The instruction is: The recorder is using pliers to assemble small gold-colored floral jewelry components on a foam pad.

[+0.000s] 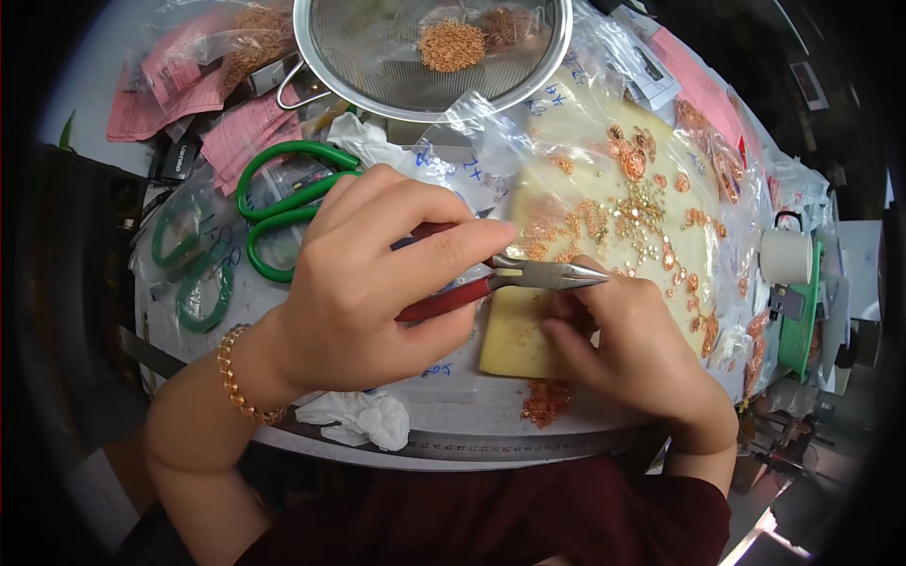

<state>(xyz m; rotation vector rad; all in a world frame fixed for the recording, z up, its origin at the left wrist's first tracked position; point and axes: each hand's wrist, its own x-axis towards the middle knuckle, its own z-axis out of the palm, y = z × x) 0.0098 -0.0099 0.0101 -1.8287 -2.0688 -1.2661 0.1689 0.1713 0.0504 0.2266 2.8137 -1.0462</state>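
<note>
My left hand [363, 274] is wrapped round a pair of pliers [552, 274] with red handles, whose pointed metal jaws reach to the right. Just beyond the jaw tips, my right hand [642, 330] has its fingers curled in a pinch; what they hold, if anything, is hidden. Both hands are above the near part of a pale yellow board [502, 351]. On the board lie small rose-gold rings and discs [632, 162] and shiny gold-coloured bits [642, 219]. A heap of reddish copper-coloured bits [545, 403] sits at the board's near edge.
Green-handled scissors [274, 209] lie left of my left hand. A metal sieve [302, 33] holding copper-coloured pieces [451, 47] stands at the back. A crumpled tissue [363, 418] and a ruler [510, 447] lie near the front edge. Pink slips [247, 140] and a green basket [802, 330] flank the table.
</note>
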